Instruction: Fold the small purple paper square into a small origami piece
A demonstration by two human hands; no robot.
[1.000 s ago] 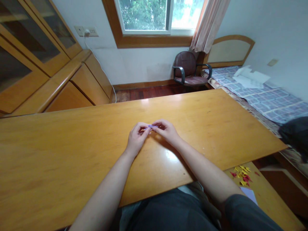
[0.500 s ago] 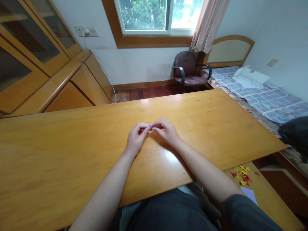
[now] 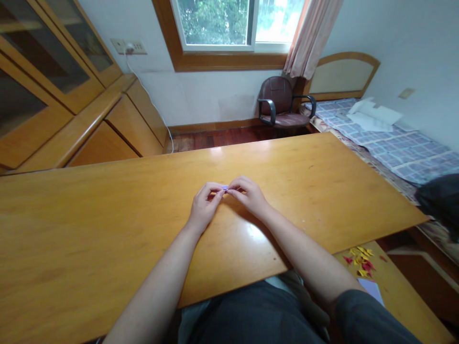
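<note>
A tiny purple piece of folded paper [image 3: 224, 188] is pinched between both my hands over the middle of the wooden table [image 3: 107, 224]. My left hand [image 3: 203, 206] grips it from the left with curled fingers. From the right, my right hand [image 3: 248, 195] pinches the same piece with thumb and fingertips. The fingers cover most of the paper, so only a small purple edge shows. Both wrists rest on or just above the tabletop.
Small red and yellow folded paper pieces [image 3: 362, 261] and a pale sheet [image 3: 371, 288] lie on a lower wooden surface at my right. Behind the table stand a brown armchair [image 3: 278, 102], wooden cabinets [image 3: 68, 105] on the left and a bed [image 3: 394, 138] on the right.
The paper showed as a longer purple strip one second ago; now my fingers have closed in and only a small bit shows. My hands have hardly shifted.
</note>
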